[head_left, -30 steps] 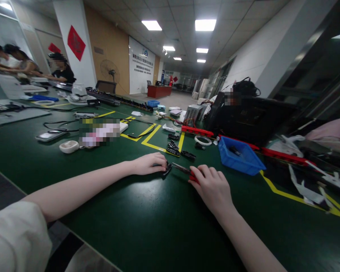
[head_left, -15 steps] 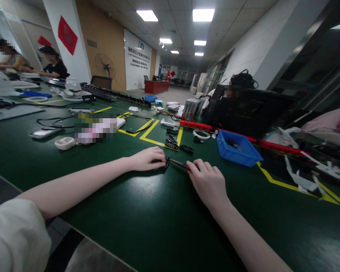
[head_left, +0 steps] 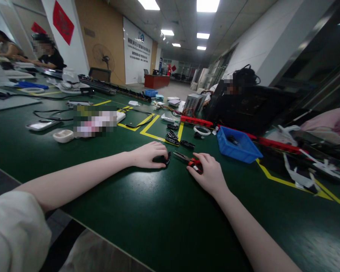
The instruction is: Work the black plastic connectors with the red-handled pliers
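Note:
Between the thumb and fingers of my left hand (head_left: 150, 155) is a small black plastic part (head_left: 168, 158), held close above the green table (head_left: 147, 211); most of it is hidden by the fingers. My right hand (head_left: 209, 172) is closed around the red and black handles of long-nose pliers (head_left: 190, 160). The pliers' slim jaws point left toward the black part, slightly parted and a short gap away from it. Just beyond both hands, several similar black parts (head_left: 172, 136) lie in a group by yellow tape lines, with one more black piece (head_left: 187, 144) beside them.
A blue bin (head_left: 238, 145) with a dark item inside stands to the right, near red strips (head_left: 197, 121) and a white ring (head_left: 202, 130). On the left lie a phone (head_left: 42, 124), a white case (head_left: 63, 136) and a black cable (head_left: 138, 124). People sit at the far left.
The pliers' tips were at the black part half a second ago; now they have drawn back to the right and parted. My left hand keeps its hold. The camera view shifted slightly.

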Available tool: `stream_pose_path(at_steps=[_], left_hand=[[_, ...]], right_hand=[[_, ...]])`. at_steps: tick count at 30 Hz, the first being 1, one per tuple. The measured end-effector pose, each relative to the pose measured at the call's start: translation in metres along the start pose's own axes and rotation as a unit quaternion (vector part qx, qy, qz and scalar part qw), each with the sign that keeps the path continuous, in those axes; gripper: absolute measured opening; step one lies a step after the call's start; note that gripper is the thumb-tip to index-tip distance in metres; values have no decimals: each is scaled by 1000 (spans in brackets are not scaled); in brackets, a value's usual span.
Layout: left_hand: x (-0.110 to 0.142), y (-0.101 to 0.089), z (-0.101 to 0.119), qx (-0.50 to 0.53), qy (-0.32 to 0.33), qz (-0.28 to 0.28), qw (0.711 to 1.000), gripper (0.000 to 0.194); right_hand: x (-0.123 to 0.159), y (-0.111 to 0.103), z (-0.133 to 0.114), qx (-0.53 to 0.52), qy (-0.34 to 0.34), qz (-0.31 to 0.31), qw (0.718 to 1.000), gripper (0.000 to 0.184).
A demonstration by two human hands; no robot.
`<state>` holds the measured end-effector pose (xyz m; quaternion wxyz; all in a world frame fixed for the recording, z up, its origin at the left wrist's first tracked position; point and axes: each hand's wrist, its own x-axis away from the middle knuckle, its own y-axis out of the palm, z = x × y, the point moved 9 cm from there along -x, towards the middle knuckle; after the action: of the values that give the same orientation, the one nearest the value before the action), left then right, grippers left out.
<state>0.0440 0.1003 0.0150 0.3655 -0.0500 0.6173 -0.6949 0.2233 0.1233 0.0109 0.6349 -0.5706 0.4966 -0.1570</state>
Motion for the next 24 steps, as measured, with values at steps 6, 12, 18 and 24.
stream_pose_path(at_steps=[6, 12, 18, 24], left_hand=[[0, -1, -1, 13, 0, 6, 1000, 30], [2, -1, -7, 0, -14, 18, 1000, 64], [2, 6, -14, 17, -40, -8, 999, 64], [3, 6, -15, 44, -48, -16, 998, 52]], right_hand=[[3, 6, 23, 56, 87, -5, 995, 67], [6, 8, 34, 26, 91, -28, 995, 78], [6, 8, 31, 10, 82, -30, 996, 66], [5, 5, 22, 22, 77, -36, 996, 58]])
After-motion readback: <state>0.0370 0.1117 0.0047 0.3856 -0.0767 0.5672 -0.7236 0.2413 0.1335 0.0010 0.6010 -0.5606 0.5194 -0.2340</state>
